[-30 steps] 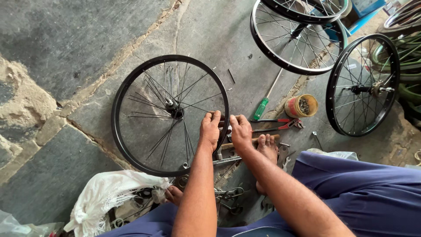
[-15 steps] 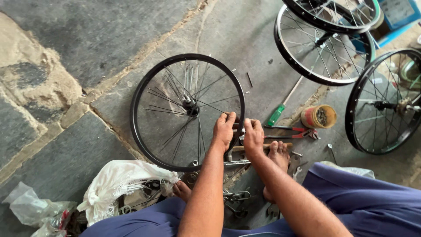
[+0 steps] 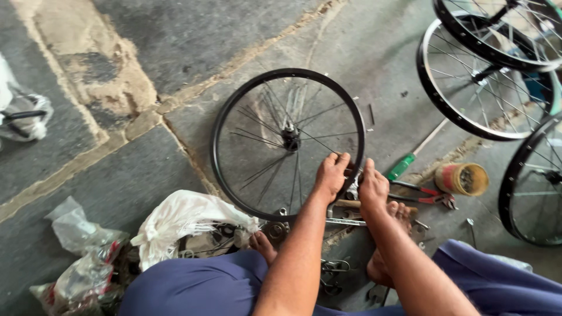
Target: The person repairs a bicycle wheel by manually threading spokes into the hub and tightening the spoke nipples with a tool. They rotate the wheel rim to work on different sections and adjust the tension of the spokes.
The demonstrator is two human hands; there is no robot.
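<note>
Clearly, in the head view, the work in hand is on the rim (image 3: 246, 202) of a black spoked wheel (image 3: 288, 143) that lies flat on the stone floor (image 3: 146, 52). Both hands sit at the rim's edge nearest the person. The left hand (image 3: 331, 175) curls over the rim, its fingers (image 3: 338, 160) bent and close together, gripping the rim where spokes meet it. The right hand (image 3: 373, 187) rests just beside it, at the rim's outer side; its fingers are folded down and hidden, so I cannot tell whether they pinch a small part or only press there.

Judging from this, the step looks like fitting or tightening a spoke end at the rim, and the next move would call for a steady hold by the left hand while the right works the small part.

Just beyond the right fingers lie a green-handled screwdriver (image 3: 401, 167), red-handled pliers (image 3: 424, 195) and a small tin (image 3: 462, 179). Under the hands lies a metal tool (image 3: 345, 221), near a bare foot (image 3: 398, 213). Left of the left fingers, a white bag (image 3: 181, 219) lies against the rim. Other wheels (image 3: 474, 82) stand well apart.
</note>
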